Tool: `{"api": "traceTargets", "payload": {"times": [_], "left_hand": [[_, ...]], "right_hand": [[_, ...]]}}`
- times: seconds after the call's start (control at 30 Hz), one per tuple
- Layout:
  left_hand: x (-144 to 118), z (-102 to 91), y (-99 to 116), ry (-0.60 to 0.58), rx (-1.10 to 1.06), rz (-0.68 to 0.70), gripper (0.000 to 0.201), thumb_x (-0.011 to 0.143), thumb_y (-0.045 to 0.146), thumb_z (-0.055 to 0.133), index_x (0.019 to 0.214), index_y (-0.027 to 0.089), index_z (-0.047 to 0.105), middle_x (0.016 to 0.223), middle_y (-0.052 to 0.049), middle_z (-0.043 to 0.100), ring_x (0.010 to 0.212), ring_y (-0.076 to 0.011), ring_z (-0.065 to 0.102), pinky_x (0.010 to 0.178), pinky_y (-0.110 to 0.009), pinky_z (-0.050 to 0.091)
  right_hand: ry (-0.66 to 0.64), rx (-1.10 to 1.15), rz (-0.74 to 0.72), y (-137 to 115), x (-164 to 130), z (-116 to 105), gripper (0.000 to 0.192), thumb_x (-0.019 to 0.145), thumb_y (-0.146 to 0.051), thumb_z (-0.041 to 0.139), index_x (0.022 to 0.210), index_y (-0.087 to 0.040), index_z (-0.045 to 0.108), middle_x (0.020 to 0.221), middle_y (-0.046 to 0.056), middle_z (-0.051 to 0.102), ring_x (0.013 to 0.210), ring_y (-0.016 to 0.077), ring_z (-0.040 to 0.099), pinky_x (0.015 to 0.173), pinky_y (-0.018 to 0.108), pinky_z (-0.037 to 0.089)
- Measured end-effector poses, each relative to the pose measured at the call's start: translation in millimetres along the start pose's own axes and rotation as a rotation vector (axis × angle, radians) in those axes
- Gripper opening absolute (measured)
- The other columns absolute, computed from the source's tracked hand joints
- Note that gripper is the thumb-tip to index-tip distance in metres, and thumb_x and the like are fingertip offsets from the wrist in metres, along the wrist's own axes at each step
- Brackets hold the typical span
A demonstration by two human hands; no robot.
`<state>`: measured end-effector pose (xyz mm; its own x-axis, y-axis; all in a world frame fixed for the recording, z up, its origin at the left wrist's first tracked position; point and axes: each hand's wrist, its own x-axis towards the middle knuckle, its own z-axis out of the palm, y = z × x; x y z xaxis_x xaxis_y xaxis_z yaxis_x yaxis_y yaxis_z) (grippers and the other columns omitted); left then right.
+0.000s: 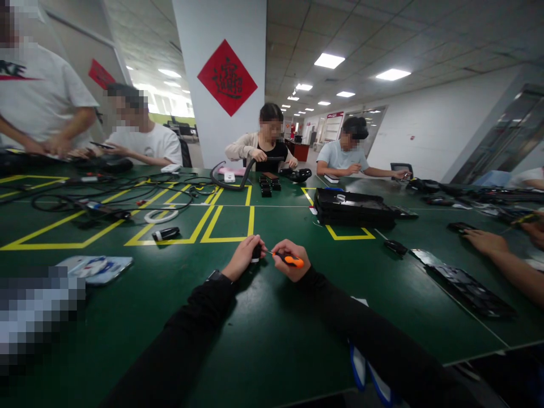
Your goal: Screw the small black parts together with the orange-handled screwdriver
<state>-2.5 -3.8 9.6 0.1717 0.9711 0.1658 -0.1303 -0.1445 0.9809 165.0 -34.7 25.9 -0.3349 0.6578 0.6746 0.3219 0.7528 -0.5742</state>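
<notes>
Orange-handled screwdriver was gripped in the right hand, its tip meeting a small black part clamped in the left hand just above the green worktop. Good practice (judged here): keep the shaft square to the part, press lightly, and brace both wrists close together.

Right hand holds an orange screwdriver against the left hand's black part.
</notes>
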Motion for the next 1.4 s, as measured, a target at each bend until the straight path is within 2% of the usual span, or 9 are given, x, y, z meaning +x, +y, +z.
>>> {"api": "traceTargets", "payload": {"times": [0.1, 0.17, 0.27, 0.37, 0.73, 1.1, 1.2, 1.3, 1.4], "left_hand": [[-0.2, 0.5, 1.3, 0.000, 0.006, 0.007, 0.033, 0.076, 0.046, 0.044, 0.075, 0.014, 0.051, 0.067, -0.002, 0.058, 0.057, -0.0120, 0.056, 0.056, -0.025, 0.044], [-0.1, 0.5, 1.4, -0.002, 0.017, 0.012, 0.032, 0.076, 0.046, 0.044, 0.075, 0.014, 0.051, 0.066, -0.002, 0.058, 0.056, -0.0118, 0.055, 0.055, -0.024, 0.044], [0.2, 0.3, 0.6, -0.003, 0.032, 0.011, 0.032, 0.077, 0.046, 0.044, 0.076, 0.014, 0.050, 0.066, -0.001, 0.057, 0.055, -0.0114, 0.055, 0.053, -0.023, 0.043], [0.4, 0.5, 0.1, -0.004, 0.024, 0.004, 0.033, 0.077, 0.046, 0.044, 0.076, 0.014, 0.050, 0.067, -0.001, 0.057, 0.056, -0.0115, 0.055, 0.052, -0.023, 0.043], [-1.1, 0.4, 1.8, -0.015, 0.032, -0.015, 0.033, 0.076, 0.047, 0.044, 0.076, 0.014, 0.050, 0.069, -0.002, 0.058, 0.057, -0.0115, 0.055, 0.053, -0.023, 0.043], [-2.3, 1.1, 4.0, 0.003, 0.049, 0.015, 0.033, 0.078, 0.046, 0.042, 0.074, 0.015, 0.051, 0.068, -0.001, 0.058, 0.058, -0.0117, 0.055, 0.057, -0.024, 0.044], [-2.0, 1.2, 3.5, -0.005, 0.060, 0.009, 0.033, 0.078, 0.047, 0.041, 0.075, 0.015, 0.050, 0.066, -0.001, 0.057, 0.055, -0.0113, 0.055, 0.054, -0.023, 0.043], [-1.5, 1.5, 2.8, -0.011, 0.054, -0.003, 0.034, 0.078, 0.047, 0.041, 0.076, 0.015, 0.049, 0.067, -0.001, 0.057, 0.056, -0.0116, 0.055, 0.053, -0.023, 0.043], [-1.4, 1.2, 2.3, -0.009, 0.040, -0.013, 0.034, 0.077, 0.048, 0.042, 0.077, 0.014, 0.049, 0.069, -0.002, 0.057, 0.058, -0.0120, 0.056, 0.055, -0.024, 0.044]], "right_hand": [[-0.015, 0.003, -0.094, -1.8, 2.3, -1.5, 0.010, 0.067, -0.018, 0.053, 0.074, -0.017, 0.060, 0.066, 0.001, 0.051, 0.062, 0.0119, 0.047, 0.059, 0.023, 0.039], [-0.011, -0.005, -0.097, -3.0, 2.8, -2.1, 0.012, 0.070, -0.020, 0.051, 0.076, -0.017, 0.061, 0.068, 0.002, 0.052, 0.065, 0.0126, 0.048, 0.062, 0.024, 0.039], [0.019, -0.036, -0.004, -2.1, 1.2, -1.2, 0.018, 0.073, -0.022, 0.050, 0.087, -0.017, 0.059, 0.060, -0.002, 0.049, 0.054, 0.0102, 0.045, 0.056, 0.023, 0.038], [0.028, -0.044, 0.063, 0.4, -0.8, 0.5, 0.016, 0.073, -0.022, 0.050, 0.087, -0.016, 0.055, 0.053, -0.005, 0.045, 0.046, 0.0083, 0.041, 0.051, 0.021, 0.035], [0.043, 0.025, 0.065, -0.2, -2.2, 0.2, 0.012, 0.072, -0.020, 0.050, 0.082, -0.016, 0.053, 0.056, -0.004, 0.049, 0.046, 0.0078, 0.042, 0.049, 0.020, 0.035], [-0.011, 0.015, -0.118, -4.5, 2.9, -4.7, 0.014, 0.070, -0.017, 0.050, 0.078, -0.017, 0.062, 0.069, 0.003, 0.054, 0.066, 0.0135, 0.048, 0.063, 0.026, 0.040], [-0.021, -0.006, -0.074, -5.0, 0.8, -4.3, 0.018, 0.072, -0.020, 0.050, 0.086, -0.016, 0.061, 0.067, 0.001, 0.054, 0.061, 0.0118, 0.048, 0.060, 0.024, 0.039], [0.023, -0.025, 0.033, -4.5, -0.7, -1.5, 0.022, 0.071, -0.020, 0.050, 0.092, -0.016, 0.056, 0.053, -0.005, 0.044, 0.047, 0.0087, 0.040, 0.051, 0.022, 0.035], [0.055, 0.042, 0.060, -3.4, -0.2, 0.7, 0.017, 0.067, -0.016, 0.051, 0.084, -0.017, 0.052, 0.053, -0.006, 0.043, 0.044, 0.0076, 0.038, 0.047, 0.020, 0.033]]}}
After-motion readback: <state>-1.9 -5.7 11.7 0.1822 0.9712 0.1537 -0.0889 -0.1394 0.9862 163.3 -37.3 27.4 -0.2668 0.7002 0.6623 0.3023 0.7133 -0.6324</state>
